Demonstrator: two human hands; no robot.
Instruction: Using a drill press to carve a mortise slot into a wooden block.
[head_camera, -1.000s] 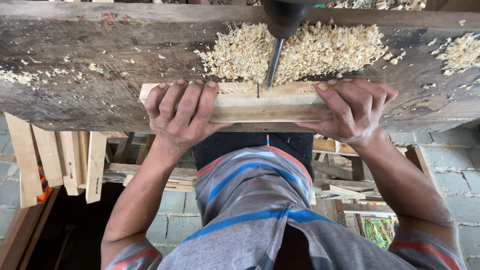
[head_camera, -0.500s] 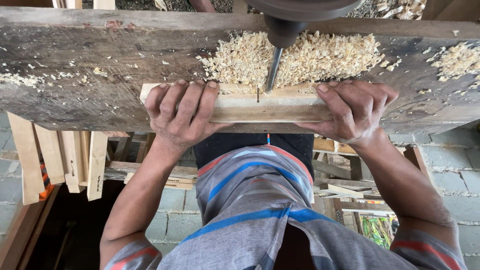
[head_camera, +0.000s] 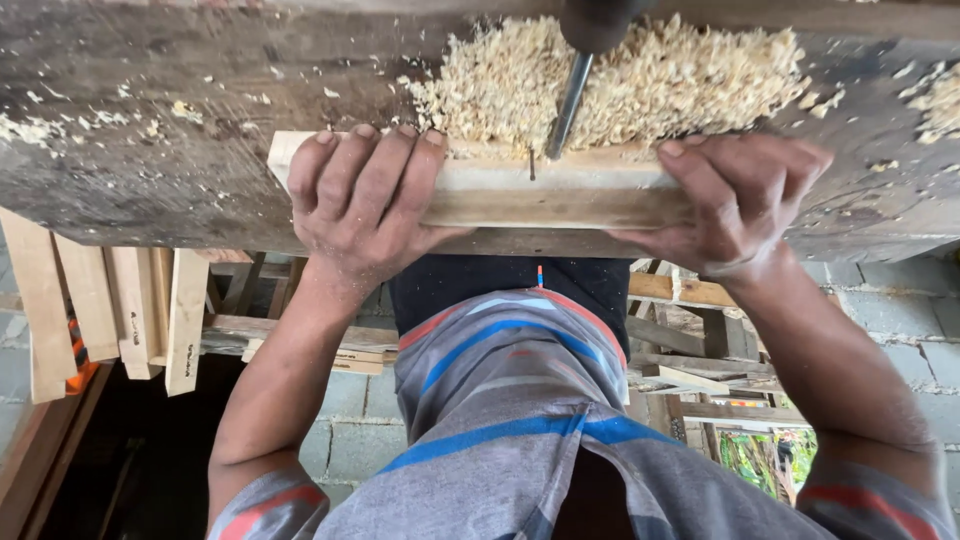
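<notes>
Pale wood sits under my fingers: my left hand (head_camera: 358, 205) and right hand (head_camera: 742, 200) are each curled closed over an end of the wooden strip (head_camera: 560, 192), pressing it flat at the near edge of the worn workbench (head_camera: 150, 140). Between them the drill bit (head_camera: 568, 108) meets the strip, with shavings (head_camera: 620, 80) piled just beyond. If the bit grabs, I judge the strip could spin and drag my fingertips inward.

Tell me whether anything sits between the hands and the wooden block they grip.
Nothing visible does. The left hand and right hand both clasp the wooden block directly. The drill bit comes down between them, and shavings lie behind it.
</notes>
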